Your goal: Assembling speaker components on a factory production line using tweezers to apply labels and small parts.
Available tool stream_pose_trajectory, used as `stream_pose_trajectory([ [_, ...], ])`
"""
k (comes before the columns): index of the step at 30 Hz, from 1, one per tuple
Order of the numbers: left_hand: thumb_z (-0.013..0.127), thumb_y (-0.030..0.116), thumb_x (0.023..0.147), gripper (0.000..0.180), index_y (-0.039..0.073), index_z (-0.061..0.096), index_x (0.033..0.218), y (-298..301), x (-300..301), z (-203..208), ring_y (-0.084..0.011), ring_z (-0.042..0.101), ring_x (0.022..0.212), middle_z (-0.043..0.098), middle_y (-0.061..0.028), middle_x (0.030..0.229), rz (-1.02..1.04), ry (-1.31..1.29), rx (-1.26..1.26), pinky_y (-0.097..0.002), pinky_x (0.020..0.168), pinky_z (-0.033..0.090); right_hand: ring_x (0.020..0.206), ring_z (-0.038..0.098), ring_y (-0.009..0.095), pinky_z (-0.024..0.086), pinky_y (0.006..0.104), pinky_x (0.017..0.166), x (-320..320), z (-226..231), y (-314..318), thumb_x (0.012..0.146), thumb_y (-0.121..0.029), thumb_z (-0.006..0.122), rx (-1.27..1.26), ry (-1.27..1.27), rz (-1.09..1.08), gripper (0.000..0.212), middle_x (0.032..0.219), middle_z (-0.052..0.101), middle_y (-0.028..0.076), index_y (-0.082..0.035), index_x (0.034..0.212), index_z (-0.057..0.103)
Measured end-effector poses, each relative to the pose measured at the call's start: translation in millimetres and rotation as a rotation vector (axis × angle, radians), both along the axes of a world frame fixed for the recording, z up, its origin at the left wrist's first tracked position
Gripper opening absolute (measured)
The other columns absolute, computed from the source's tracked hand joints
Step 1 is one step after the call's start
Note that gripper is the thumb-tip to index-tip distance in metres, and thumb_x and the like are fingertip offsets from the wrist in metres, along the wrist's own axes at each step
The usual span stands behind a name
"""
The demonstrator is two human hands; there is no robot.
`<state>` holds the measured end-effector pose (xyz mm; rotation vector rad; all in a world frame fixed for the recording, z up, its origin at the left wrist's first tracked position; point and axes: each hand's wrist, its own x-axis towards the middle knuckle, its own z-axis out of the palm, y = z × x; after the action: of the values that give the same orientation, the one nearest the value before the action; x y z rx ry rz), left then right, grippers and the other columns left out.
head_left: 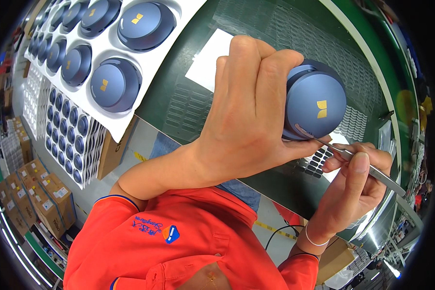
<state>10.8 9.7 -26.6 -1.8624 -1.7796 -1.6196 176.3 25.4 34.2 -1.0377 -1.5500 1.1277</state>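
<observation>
While the left hand (pixel 246 116) gripped: a blue domed housing (pixel 309 104), clasped by its left side above the green table (pixel 171 79).
Right hand (pixel 350 191): pinched metal tweezers (pixel 384 179), tips close to the housing's lower edge; contact could not be told.
White tray (pixel 152 63): carried similar blue housings (pixel 112 86), upper left.

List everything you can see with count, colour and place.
Held housing: one, blue, left hand
Tweezers: one, silver, right hand
Tray: one, white, upper left
Tray housings: several, blue, in tray
Stacked trays: several, white, left
Boxes: several, brown, lower left
Labels: several, black, right of centre
Paper: one, white, upper centre
Table: one, green, centre
Sheets: several, clear, on table
Bracelet: one, silver, right wrist
Shirt: one, red, bottom
Left hand: one, bare, centre
Right hand: one, bare, right
</observation>
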Motion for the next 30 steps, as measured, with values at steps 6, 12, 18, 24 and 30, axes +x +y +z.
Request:
stream_pose_trajectory([
  [6,0.088,0.022,0.041,0.082,-0.003,0.051,0.11,-1,0,2,-0.0295,0.047,0.086,0.047,-0.0163,0.095,-0.016,-0.019,-0.016,-0.038,0.066,0.034,0.056,0.054,0.015,0.046,0.0249,0.055,1,-2,0,0.094,-0.01,0.054,-0.003,-0.019,-0.004,0.012,0.08,0.057,0.014,0.002,0.094,0.054],
  [12,0.094,0.024,0.042,0.084,-0.003,0.055,0.112,-3,-1,4,-0.0259,0.048,0.091,0.051,-0.0126,0.102,0.03,0.013,-0.084,-0.0325,0.068,0.044,0.056,0.055,0.014,0.045,0.0246,0.056,-1,-2,1,0.094,-0.01,0.054,0.004,-0.004,0.004,0.012,0.079,0.057,0.013,0.002,0.095,0.054],
  [18,0.088,0.02,0.041,0.082,-0.001,0.05,0.111,2,-2,-5,-0.0289,0.046,0.085,0.046,-0.0156,0.096,-0.011,-0.005,0.03,-0.0379,0.067,0.034,0.058,0.056,0.016,0.046,0.0247,0.056,-1,-4,0,0.094,-0.012,0.056,0.066,-0.045,0.012,0.014,0.078,0.059,0.015,0.001,0.094,0.053],
  [24,0.088,0.02,0.041,0.082,-0.001,0.05,0.111,1,-2,-5,-0.0287,0.046,0.085,0.045,-0.0152,0.096,-0.015,-0.021,0.01,-0.0378,0.067,0.034,0.068,0.066,0.02,0.056,0.0279,0.066,7,-4,-3,0.09,-0.001,0.06,0.124,-0.026,0.095,0.02,0.087,0.063,0.02,0.001,0.106,0.049],
  [30,0.088,0.023,0.043,0.082,-0.001,0.05,0.111,3,-3,-7,-0.0291,0.046,0.085,0.045,-0.0152,0.096,-0.014,0.012,0.037,-0.0376,0.068,0.034,0.068,0.063,0.023,0.053,0.0277,0.06,14,-9,2,0.095,-0.011,0.056,0.518,-0.246,0.221,0.016,0.088,0.065,0.023,0.0,0.103,0.05],
])
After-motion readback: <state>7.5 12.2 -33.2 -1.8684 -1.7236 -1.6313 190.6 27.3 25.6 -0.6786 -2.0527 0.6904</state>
